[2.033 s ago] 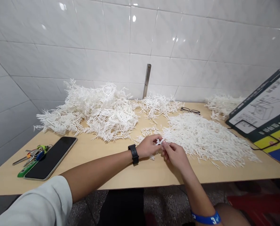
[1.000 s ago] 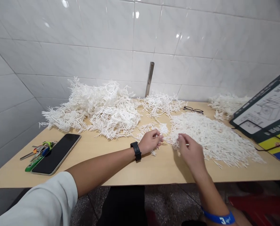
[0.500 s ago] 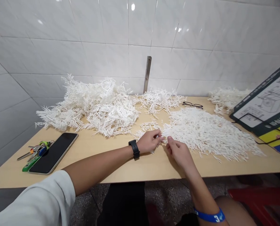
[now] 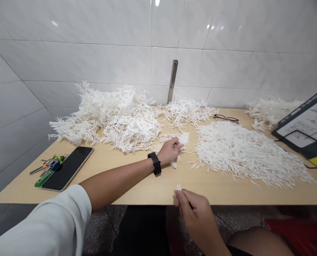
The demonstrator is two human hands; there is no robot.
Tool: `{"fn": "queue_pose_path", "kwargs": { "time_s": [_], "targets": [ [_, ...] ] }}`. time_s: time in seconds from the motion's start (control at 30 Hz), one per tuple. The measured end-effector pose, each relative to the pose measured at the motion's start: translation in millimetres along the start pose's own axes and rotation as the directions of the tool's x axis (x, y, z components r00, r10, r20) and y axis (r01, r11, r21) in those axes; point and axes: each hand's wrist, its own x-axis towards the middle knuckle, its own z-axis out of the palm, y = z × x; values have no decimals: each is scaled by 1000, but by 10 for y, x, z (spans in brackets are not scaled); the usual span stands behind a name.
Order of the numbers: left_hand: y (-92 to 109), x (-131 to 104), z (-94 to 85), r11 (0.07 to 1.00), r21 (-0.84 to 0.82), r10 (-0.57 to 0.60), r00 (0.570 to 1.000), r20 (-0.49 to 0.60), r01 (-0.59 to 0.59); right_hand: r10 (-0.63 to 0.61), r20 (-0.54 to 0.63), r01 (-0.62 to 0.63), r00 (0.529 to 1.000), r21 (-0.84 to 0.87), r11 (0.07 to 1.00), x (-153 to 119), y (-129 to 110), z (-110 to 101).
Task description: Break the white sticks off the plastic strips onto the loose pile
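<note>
Near the middle of the table, my left hand (image 4: 170,151), with a black watch at the wrist, is closed around a small bunch of thin white plastic-looking sprigs (image 4: 184,138). Its fingertips curl inward and partly hide them. Closer to the table's front edge, my right hand (image 4: 194,209) pinches a small white piece (image 4: 178,187) between thumb and finger; only its tip shows. A wide spread of short white pieces (image 4: 243,151) lies right of my left hand. To the left is a tall tangled heap of branched white strands (image 4: 118,117).
A smaller white pile (image 4: 187,111) and eyeglasses (image 4: 226,118) lie farther back. On the left are a phone (image 4: 69,169) and keys (image 4: 50,163). A metal bar (image 4: 172,81) stands by the tiled wall. A printed box (image 4: 305,131) leans at the right, before another white pile (image 4: 271,109).
My right hand has drawn back toward the front edge, away from my left hand, with a small white piece in its pinch. The view has shifted slightly.
</note>
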Motion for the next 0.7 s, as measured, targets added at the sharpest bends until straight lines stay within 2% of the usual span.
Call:
{"fn": "queue_pose_path", "kwargs": {
  "time_s": [0.07,0.13,0.23,0.3,0.37,0.43,0.5,0.53,0.6,0.63,0.67,0.7],
  "targets": [
    [16,-3,-19,1000,2,30,997,70,-30,4,-58,-9,998,-78,997,87,74,-148],
    [42,-38,-21,999,-20,40,995,92,-39,18,-195,-69,981,-260,963,292,226,-394],
    [74,-93,-13,998,-55,38,996,77,-34,-4,-326,-186,945,-550,814,619,448,-764],
    [78,-108,-7,996,-77,46,996,75,-40,-53,-373,-207,926,-621,756,731,521,-882],
    [70,-108,2,994,-103,48,997,63,-42,-115,-400,-164,909,-599,784,737,530,-850],
    [57,-104,17,991,-131,40,999,29,-36,-140,-412,-86,900,-484,871,678,505,-698],
    [45,-104,33,988,-148,40,999,-20,-42,-38,-368,-44,929,-214,976,622,486,-503],
    [41,-105,38,988,-146,46,998,-46,-52,49,-290,-58,956,-23,998,615,487,-416],
    [39,-105,38,989,-123,69,992,-104,-81,188,-95,-146,977,340,929,657,516,-312],
    [40,-102,32,990,-104,81,988,-134,-95,226,-49,-180,973,452,873,701,541,-301],
    [41,-98,23,991,-82,90,982,-164,-104,257,-69,-188,964,509,840,751,569,-317],
    [43,-93,10,993,-56,95,977,-193,-107,281,-139,-172,950,516,839,800,594,-352]
  ]
}}
